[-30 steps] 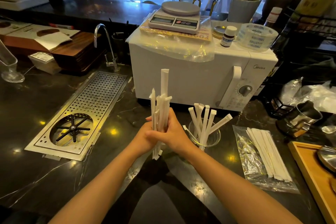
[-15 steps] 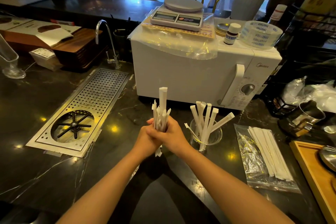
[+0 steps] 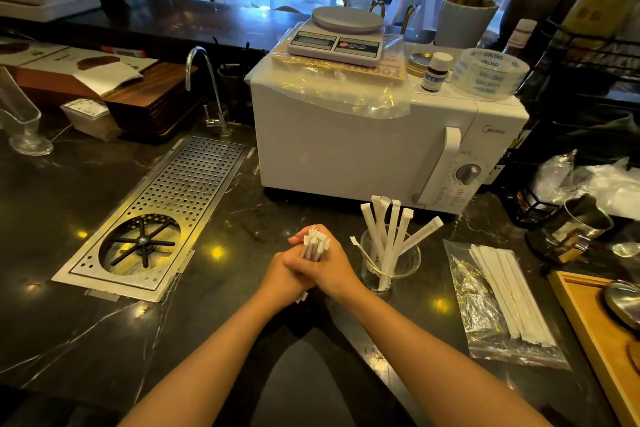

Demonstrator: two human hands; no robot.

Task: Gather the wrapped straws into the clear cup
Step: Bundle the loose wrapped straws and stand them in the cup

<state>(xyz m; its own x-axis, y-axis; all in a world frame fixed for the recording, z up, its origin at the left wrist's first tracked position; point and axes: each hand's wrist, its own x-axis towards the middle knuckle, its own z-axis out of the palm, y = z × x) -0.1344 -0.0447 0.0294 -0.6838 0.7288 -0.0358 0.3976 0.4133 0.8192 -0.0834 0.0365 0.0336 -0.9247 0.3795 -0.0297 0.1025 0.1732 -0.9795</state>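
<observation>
Both hands are clasped around an upright bundle of white wrapped straws (image 3: pixel 315 244) on the dark counter. My left hand (image 3: pixel 284 270) wraps it from the left and my right hand (image 3: pixel 334 269) from the right. Only the bundle's top ends and a bottom tip show. Just right of my hands stands the clear cup (image 3: pixel 408 265), holding several wrapped straws (image 3: pixel 389 236) that lean outward. More wrapped straws (image 3: pixel 509 291) lie on a clear plastic bag (image 3: pixel 479 312) further right.
A white microwave (image 3: pixel 346 149) with a scale (image 3: pixel 337 35) on top stands behind the cup. A perforated metal drain tray (image 3: pixel 194 184) and a tap (image 3: pixel 204 87) are at left. A wooden tray (image 3: pixel 595 329) and a metal pitcher (image 3: pixel 568 229) sit at right.
The bundle has gone down through my clasped hands: the straw ends that stood high above them now barely stick out at the top. The cup has stayed where it was.
</observation>
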